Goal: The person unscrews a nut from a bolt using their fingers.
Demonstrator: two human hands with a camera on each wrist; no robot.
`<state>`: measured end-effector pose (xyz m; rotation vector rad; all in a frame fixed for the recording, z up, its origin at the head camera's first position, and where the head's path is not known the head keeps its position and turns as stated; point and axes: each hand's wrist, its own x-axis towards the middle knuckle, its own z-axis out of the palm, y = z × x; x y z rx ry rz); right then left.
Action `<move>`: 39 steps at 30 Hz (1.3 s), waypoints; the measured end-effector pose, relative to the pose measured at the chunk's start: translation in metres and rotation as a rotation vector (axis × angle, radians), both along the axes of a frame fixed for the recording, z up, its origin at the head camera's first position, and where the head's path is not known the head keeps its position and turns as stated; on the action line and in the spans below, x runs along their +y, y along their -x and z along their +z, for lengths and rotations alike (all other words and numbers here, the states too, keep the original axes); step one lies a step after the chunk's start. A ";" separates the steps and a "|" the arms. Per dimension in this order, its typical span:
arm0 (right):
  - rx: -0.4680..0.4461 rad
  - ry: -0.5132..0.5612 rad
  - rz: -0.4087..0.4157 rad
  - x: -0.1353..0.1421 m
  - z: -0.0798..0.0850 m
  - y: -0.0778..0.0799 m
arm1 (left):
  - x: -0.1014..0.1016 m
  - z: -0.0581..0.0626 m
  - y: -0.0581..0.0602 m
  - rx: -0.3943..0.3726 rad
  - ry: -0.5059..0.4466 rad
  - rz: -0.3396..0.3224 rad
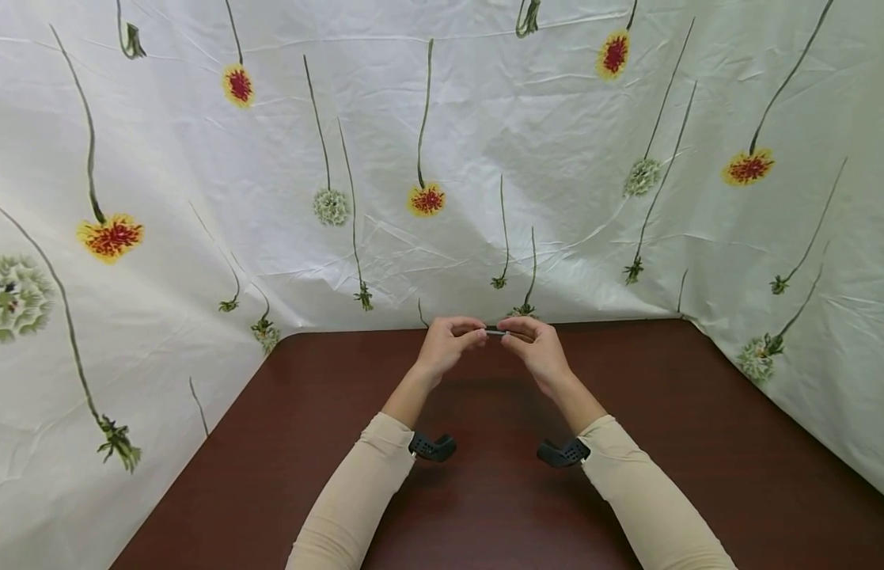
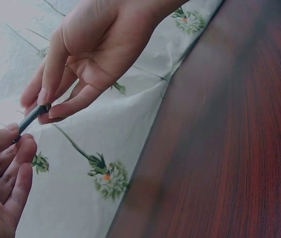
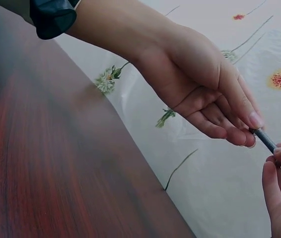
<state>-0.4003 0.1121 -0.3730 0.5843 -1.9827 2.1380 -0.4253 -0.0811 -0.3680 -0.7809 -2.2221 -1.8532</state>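
While held at both ends above the far edge of the table (image 1: 698, 412), a small threaded bolt (image 1: 495, 332) spans the gap between two hands.

Bolt: dark grey, thin, threads visible along the shaft; lies roughly level, off the table top, just in front of the flowered cloth (image 1: 199, 198). Left hand (image 1: 449, 343): fingertips (image 2: 43, 96) pinch one end, thumb under, fingers curled over. Right hand (image 1: 536, 346): thumb and forefinger pinch the other end; remaining fingers loosely curled. Hands close together, joined only by the bolt. Both forearms in beige sleeves (image 1: 356, 499) reach across the table; a black wrist mount (image 1: 432, 446) sits under each. Table: dark red-brown wood grain, bounded at back and sides by the cloth.
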 end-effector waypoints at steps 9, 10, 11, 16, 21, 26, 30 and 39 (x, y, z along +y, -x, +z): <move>0.029 0.014 0.038 -0.002 -0.002 -0.002 | -0.001 -0.001 0.000 -0.007 -0.013 -0.015; 0.022 0.027 0.050 -0.003 -0.002 -0.002 | -0.001 -0.001 0.000 -0.006 -0.013 -0.015; 0.013 0.040 0.060 -0.003 -0.002 -0.002 | -0.001 -0.001 0.000 -0.005 -0.016 -0.017; -0.065 0.071 0.038 -0.004 -0.001 -0.003 | 0.000 0.001 -0.001 -0.003 -0.007 -0.008; -0.080 0.078 0.007 -0.003 0.000 -0.002 | 0.000 0.001 -0.001 -0.004 -0.006 -0.008; -0.021 0.037 0.007 -0.001 0.001 -0.002 | 0.000 0.001 -0.001 -0.007 -0.007 -0.013; 0.024 -0.020 -0.001 0.001 0.001 -0.001 | 0.000 0.001 0.000 -0.011 -0.003 -0.021; 0.097 -0.135 -0.044 0.003 0.001 0.001 | -0.001 0.000 0.000 -0.009 0.039 -0.009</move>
